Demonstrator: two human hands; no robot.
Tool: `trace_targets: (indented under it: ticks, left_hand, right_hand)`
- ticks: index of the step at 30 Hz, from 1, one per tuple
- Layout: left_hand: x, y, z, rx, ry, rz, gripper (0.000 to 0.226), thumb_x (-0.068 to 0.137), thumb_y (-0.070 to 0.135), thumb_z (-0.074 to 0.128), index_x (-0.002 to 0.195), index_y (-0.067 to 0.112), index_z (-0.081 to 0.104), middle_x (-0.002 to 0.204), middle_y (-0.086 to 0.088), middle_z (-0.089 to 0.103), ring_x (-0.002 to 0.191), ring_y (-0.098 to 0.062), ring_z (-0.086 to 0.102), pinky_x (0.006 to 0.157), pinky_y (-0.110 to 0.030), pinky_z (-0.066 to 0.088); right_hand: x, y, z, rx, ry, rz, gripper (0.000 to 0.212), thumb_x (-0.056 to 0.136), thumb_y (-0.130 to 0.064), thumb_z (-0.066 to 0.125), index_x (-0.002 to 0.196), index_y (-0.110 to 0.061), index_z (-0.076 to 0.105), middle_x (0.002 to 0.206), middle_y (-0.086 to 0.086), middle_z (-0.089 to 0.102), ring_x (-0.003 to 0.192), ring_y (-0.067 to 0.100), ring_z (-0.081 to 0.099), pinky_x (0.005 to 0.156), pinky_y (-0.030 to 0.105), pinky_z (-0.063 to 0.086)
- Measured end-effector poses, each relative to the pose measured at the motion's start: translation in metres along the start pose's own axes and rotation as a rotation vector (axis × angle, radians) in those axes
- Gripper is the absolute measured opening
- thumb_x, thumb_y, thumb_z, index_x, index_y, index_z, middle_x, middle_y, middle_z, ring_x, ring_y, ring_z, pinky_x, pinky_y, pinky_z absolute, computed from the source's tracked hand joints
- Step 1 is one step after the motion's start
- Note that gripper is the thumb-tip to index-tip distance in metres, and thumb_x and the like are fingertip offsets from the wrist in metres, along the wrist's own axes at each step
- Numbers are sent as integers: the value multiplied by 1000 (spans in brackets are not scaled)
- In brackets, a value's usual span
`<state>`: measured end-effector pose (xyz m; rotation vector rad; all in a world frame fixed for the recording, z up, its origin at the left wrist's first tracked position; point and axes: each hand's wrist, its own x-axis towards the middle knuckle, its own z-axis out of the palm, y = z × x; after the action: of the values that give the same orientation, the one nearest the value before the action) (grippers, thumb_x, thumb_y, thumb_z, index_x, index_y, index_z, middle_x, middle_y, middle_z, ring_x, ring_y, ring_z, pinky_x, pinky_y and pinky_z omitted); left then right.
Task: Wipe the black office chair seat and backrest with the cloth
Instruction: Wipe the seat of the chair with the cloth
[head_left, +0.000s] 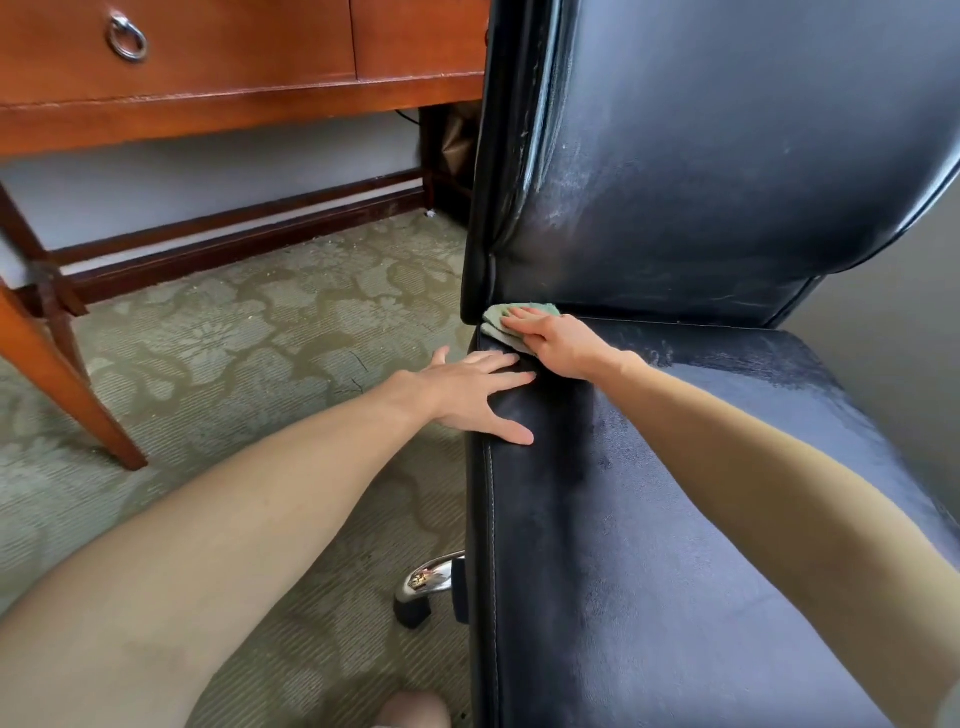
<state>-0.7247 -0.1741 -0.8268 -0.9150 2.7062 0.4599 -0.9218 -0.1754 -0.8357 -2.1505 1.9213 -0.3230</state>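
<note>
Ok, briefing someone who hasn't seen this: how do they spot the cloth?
On the black office chair, follow the seat back to the backrest, on the side nearest the wooden desk. The cloth lies there under the right hand, the only green thing on the chair.

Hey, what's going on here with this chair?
A person is wiping a black office chair. Their right hand presses a green cloth flat onto the back corner of the seat, just below the backrest. Their left hand rests with fingers spread on the seat's edge. The backrest shows pale smudges.
</note>
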Motion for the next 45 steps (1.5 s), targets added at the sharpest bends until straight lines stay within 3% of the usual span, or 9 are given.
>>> trace_targets:
  ticks: [6, 12, 18, 27, 32, 36, 40, 45]
  left_hand:
    - [0, 5, -3, -1, 53, -10, 92, 74, 83, 51, 151, 43, 21, 161, 10, 10, 147, -8, 1, 113, -62, 5]
    - [-2, 6, -4, -10, 27, -30, 93, 73, 84, 51, 151, 44, 19, 161, 14, 8, 147, -7, 1, 112, -66, 7]
    - [-3, 15, -15, 71, 14, -29, 94, 73, 86, 46, 152, 41, 21, 160, 11, 13, 146, -10, 7, 113, -56, 9]
    - [-2, 16, -7, 8, -9, -63, 94, 75, 81, 51, 153, 41, 17, 163, 10, 4, 149, -9, -5, 114, -65, -1]
    - [-3, 16, -6, -21, 3, -68, 92, 75, 80, 54, 152, 41, 20, 162, 12, 8, 148, -8, -2, 113, -67, -2]
    - [-2, 18, -7, -15, 23, -68, 92, 73, 81, 55, 150, 40, 25, 159, 13, 16, 146, -9, 5, 111, -69, 5]
    - [-3, 19, -7, -25, 20, -85, 93, 74, 80, 55, 151, 40, 23, 161, 13, 10, 147, -8, 1, 111, -70, 5]
    - [-5, 24, -10, -54, 10, -121, 92, 74, 81, 54, 150, 39, 26, 160, 14, 12, 147, -8, 3, 112, -68, 6]
  right_hand:
    - [8, 7, 2, -29, -37, 28, 47, 100, -13, 34, 144, -29, 42, 155, -4, 31, 145, 18, 25, 120, 34, 18]
    - [-26, 44, -14, -65, 69, 226, 50, 98, -10, 36, 144, -30, 43, 156, -4, 30, 144, 19, 26, 118, 28, 16]
    - [-60, 81, -27, -29, 125, 367, 48, 95, -9, 41, 139, -25, 50, 152, -2, 37, 143, 18, 29, 117, 25, 18]
    - [10, -8, -5, 61, -16, 20, 50, 92, 3, 40, 135, -19, 55, 149, -2, 42, 141, 16, 32, 116, 21, 16]
    - [16, -10, -3, 83, -72, -90, 52, 92, 7, 40, 133, -20, 57, 149, -3, 41, 143, 11, 28, 117, 20, 11]
    - [12, -5, 4, 100, -33, -60, 47, 96, 0, 40, 134, -22, 56, 151, -5, 39, 143, 12, 27, 120, 26, 13]
    - [2, 5, -4, 79, -35, 39, 44, 98, -11, 41, 135, -31, 53, 151, -8, 37, 143, 14, 28, 120, 31, 17]
    - [-31, 25, -20, -61, -29, 214, 45, 99, -39, 44, 144, -34, 41, 155, -12, 29, 142, 18, 30, 116, 32, 24]
